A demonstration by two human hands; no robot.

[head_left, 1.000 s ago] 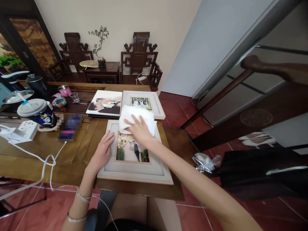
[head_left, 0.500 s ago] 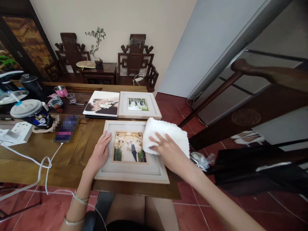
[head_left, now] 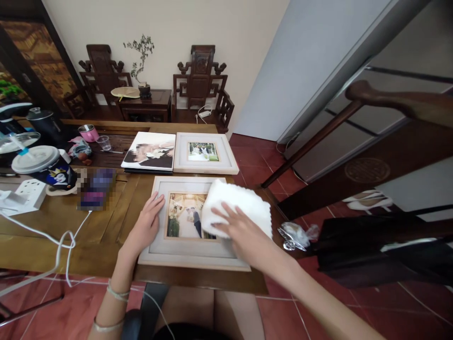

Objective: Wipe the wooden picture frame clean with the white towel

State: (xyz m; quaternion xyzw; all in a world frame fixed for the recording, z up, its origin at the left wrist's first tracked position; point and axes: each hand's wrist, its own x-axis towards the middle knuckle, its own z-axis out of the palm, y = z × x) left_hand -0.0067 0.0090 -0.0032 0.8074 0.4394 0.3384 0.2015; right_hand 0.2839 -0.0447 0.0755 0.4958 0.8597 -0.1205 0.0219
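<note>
A large white picture frame (head_left: 184, 252) with a wedding photo lies flat at the near edge of the wooden table (head_left: 88, 236). My left hand (head_left: 146, 226) rests flat on the frame's left border, fingers apart, holding it down. My right hand (head_left: 240, 233) presses a folded white cloth (head_left: 237, 205) onto the right side of the frame, covering part of the photo and the right border.
Behind lie a smaller white frame (head_left: 204, 153) and a photo canvas (head_left: 150, 151). At left are a lidded cup (head_left: 44, 165), a white power strip (head_left: 28, 191), white cables (head_left: 63, 241) and a kettle (head_left: 44, 125). Carved chairs (head_left: 200, 87) stand by the wall; a crumpled wrapper (head_left: 295, 233) lies right.
My right hand slid the cloth from the frame's top edge to its right side, then a little down and left over the photo. My left hand stayed put.
</note>
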